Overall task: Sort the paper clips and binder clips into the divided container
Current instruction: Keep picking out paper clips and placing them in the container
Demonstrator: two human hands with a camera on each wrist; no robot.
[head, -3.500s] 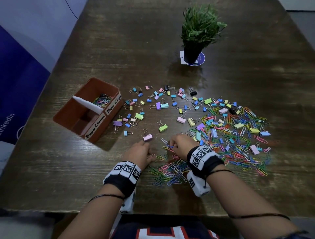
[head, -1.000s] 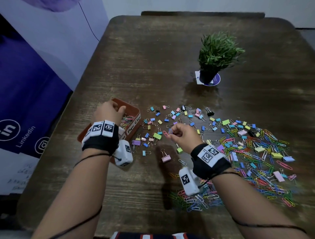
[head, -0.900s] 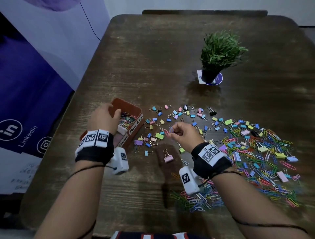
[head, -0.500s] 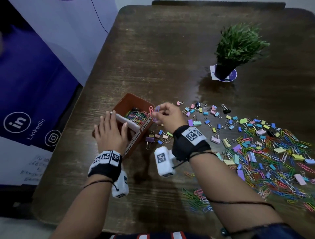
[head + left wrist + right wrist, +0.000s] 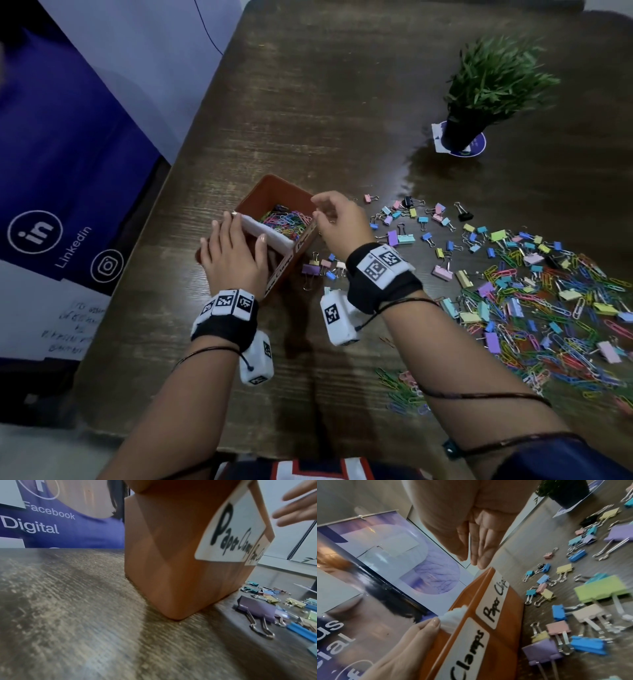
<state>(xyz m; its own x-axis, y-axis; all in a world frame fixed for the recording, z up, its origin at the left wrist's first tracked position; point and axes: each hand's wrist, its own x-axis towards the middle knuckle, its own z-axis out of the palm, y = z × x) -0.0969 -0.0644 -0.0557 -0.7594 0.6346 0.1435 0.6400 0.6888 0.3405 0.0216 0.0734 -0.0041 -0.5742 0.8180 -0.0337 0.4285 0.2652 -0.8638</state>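
The orange divided container (image 5: pixel 274 186) stands at the table's left, split by a white divider (image 5: pixel 270 236). Its far compartment, labelled "Paper Clips", holds coloured paper clips (image 5: pixel 284 219). My left hand (image 5: pixel 233 250) lies flat over the near "Paper Clamps" compartment, fingers straight, thumb (image 5: pixel 426 628) against the divider (image 5: pixel 453 616). My right hand (image 5: pixel 320 209) hovers just above the far compartment's right rim; in the right wrist view its fingers (image 5: pixel 476 545) are straight and hold nothing. The left hand hides the near compartment's contents.
Small binder clips (image 5: pixel 400 236) are scattered right of the container (image 5: pixel 171 561), a purple one (image 5: pixel 254 608) close to its corner. A mixed pile of clips (image 5: pixel 548 308) covers the right side. A small paper clip heap (image 5: pixel 404 390) lies near the front edge. A potted plant (image 5: pixel 479 96) stands behind.
My right hand carried paper clips from the table to the far compartment and now holds none. My left hand moved from the far compartment back and settled flat over the near compartment.
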